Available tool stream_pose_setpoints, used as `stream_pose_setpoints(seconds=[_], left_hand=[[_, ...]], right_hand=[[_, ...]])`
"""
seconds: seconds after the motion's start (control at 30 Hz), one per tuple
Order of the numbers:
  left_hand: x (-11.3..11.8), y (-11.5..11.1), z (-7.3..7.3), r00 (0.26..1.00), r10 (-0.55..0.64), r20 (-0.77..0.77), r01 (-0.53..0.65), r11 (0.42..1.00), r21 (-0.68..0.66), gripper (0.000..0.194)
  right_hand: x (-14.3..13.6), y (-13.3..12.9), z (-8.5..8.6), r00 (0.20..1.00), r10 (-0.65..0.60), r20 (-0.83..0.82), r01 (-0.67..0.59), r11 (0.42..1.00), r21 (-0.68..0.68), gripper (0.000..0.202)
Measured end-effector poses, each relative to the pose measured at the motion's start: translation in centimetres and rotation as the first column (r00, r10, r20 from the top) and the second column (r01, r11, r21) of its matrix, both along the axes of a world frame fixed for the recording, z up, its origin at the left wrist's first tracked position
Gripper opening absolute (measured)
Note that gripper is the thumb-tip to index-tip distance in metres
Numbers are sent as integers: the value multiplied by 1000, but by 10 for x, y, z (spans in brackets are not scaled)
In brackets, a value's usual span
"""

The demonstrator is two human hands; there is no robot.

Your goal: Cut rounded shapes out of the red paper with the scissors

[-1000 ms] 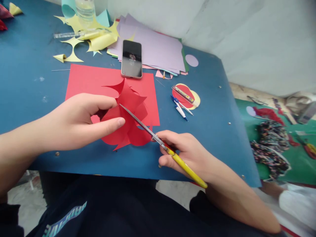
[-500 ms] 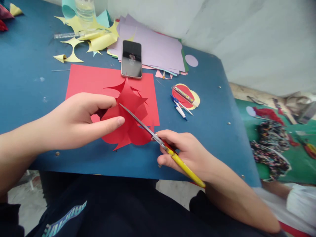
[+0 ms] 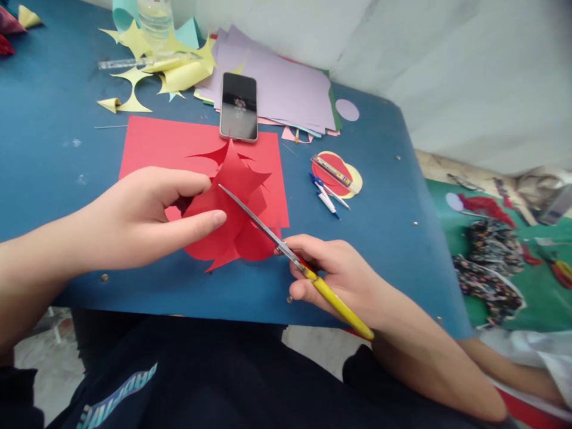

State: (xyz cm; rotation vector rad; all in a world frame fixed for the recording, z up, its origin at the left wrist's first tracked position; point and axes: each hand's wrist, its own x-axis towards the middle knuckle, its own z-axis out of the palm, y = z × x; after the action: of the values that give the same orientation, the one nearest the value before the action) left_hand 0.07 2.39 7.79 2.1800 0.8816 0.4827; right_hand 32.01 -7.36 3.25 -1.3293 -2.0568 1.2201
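My left hand (image 3: 152, 217) grips the left side of a curled piece of red paper (image 3: 243, 173), thumb stretched along its near face. Curved cuts have left the paper with several pointed tips. In my right hand (image 3: 333, 274) is a pair of scissors (image 3: 337, 305) with yellow and red handles, fingers wrapped round them. Their blades slant up and left across the front of the cut paper, the tip close to my left thumb and forefinger. Beneath lies a flat red sheet (image 3: 147, 143) on the blue table.
A phone (image 3: 239, 107) rests across the red sheet's far edge and a stack of purple paper (image 3: 290, 89). Yellow scraps (image 3: 187, 74) and a clear bottle (image 3: 155, 21) stand far left. Compasses (image 3: 326, 196) lie right, beside paper discs (image 3: 353, 179). Another person's arm (image 3: 513, 363) shows lower right.
The scissors and my right hand have shifted very slightly right, and the cut paper's right tips moved a little. At lower right, the other person's arm reaches further into view.
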Motion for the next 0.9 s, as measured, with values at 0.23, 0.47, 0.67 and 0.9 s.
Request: stream_pose_setpoints(seconds=[0.23,0.47,0.67,0.9], left_hand=[[2,0,-1,999,1,40,-2,1000,9,38],[0,-1,-3,1000,-15,27,14,1000,20,37],[-1,-1,-2,1000,-20,19,20,999,31,38],[-3,-1,-4,1000,-18,-7,18,1000,25,37]], right_hand=[[0,0,-1,1000,1,26,-2,1000,19,70],[1,0,2,1000,-4,31,3,999,39,69],[1,1,1,999,-14,44,13,1000,26,71],[-2,1,5,996,-24,85,23,1000,15,69]])
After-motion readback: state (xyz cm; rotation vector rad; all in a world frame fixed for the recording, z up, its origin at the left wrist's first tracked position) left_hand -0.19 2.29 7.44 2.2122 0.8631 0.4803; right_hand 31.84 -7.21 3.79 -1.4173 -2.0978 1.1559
